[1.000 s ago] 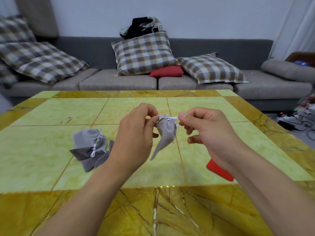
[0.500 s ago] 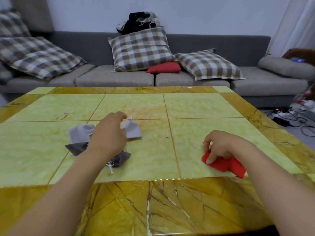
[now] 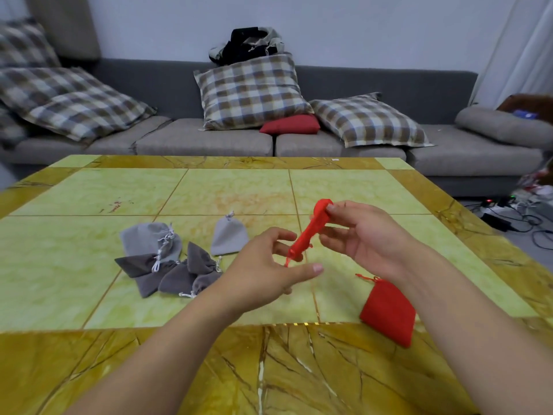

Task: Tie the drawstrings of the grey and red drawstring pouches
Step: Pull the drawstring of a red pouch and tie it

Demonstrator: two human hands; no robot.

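Since half a second ago the right hand (image 3: 368,238) has lifted a red pouch (image 3: 311,232) off the surface (image 3: 89,289), and the left hand (image 3: 269,265) has left the grey pile and come across to meet it.

Right fingers (image 3: 330,208): thumb and forefinger pinch the upper end of the red pouch, the rest curled loosely behind it. Pouch hangs in the air, slanting down and left, seen edge-on, so its mouth cannot be made out clearly. Thin red cord tails show at the lower end.

Left fingers: relaxed and part-spread, thumb extended beneath the dangling lower end, holding nothing. Whether they touch the cord cannot be told.

Outward: a second red pouch (image 3: 389,313) lies flat near the right forearm, cord loose at its top. Left of the hands, a lone light grey pouch (image 3: 229,236) lies closed; beyond it a heap of grey pouches (image 3: 161,259) with white cords, gathered at the neck.

Step in hand, as judged: grey ones look done, first red pouch now being started. Next move calls for the left fingers to find and separate the two cord ends, then draw the neck shut before knotting. Cords are thin and match the fabric; easy to miss one.
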